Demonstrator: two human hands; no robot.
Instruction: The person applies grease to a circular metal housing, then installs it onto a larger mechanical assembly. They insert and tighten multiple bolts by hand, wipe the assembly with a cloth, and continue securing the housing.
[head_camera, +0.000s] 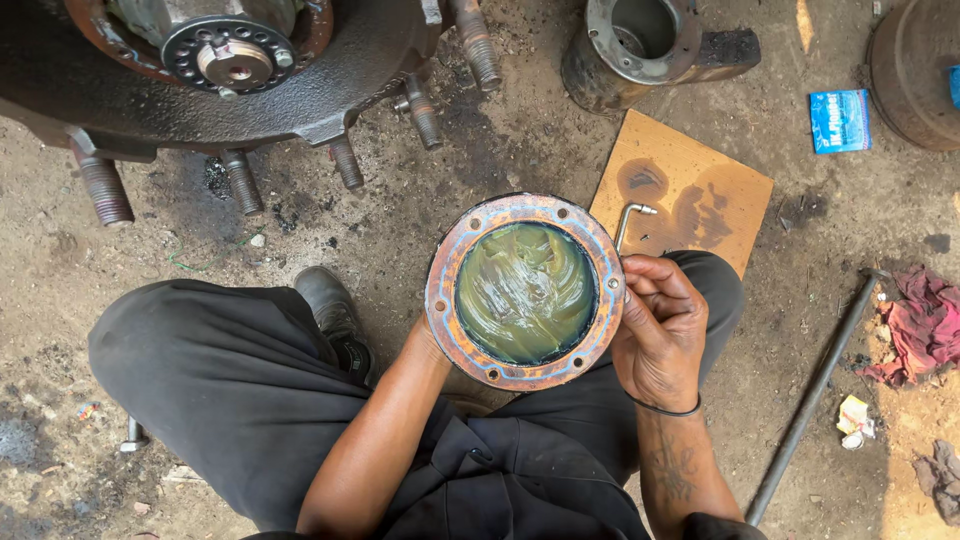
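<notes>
Head view: right hand (655, 330) pinches the rim of a round rusty flanged metal cap (524, 291) filled with greenish grease, mid-frame; left hand (432, 335) supports it underneath — fingers hidden, grip unclear. Just beyond lies a bent metal key (630, 220) on a brown board (690, 185). Oily dirt ground (520, 140) all around; dark studded wheel hub (230, 70) upper left.

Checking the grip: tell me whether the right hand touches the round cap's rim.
Touching. The head view shows the right hand pressed against the grease-filled cap at its right edge.
</notes>
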